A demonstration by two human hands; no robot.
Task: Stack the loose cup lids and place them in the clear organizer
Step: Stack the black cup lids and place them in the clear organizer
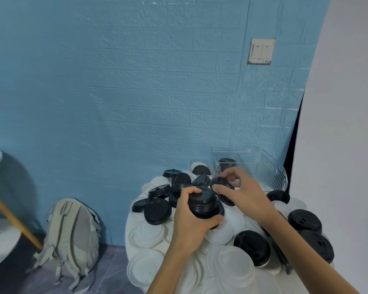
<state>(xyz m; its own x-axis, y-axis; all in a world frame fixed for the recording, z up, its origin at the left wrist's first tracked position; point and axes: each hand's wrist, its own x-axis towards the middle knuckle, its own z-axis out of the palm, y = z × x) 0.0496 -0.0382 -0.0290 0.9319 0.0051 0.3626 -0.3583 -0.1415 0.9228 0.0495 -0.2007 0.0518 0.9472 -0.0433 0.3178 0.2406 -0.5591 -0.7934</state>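
My left hand [191, 217] grips the black stack [204, 203] by its rims, mid-table. My right hand [240, 190] pinches one black lid [221, 182] just beside it. The lids look light, thin and slippery: hold them by the edges. The organizer [263, 168] stands far right.

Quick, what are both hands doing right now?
Left hand: grips a stack of black lids.
Right hand: fingers pinch one black lid beside the stack.

Two hands: left [191, 221], right [240, 192]. Clear organizer [261, 166]: one. Backpack [72, 236]: one. Wall switch [261, 51]: one. Black lids [157, 211], white lids [236, 266]: too many, overlapping, uncountable.
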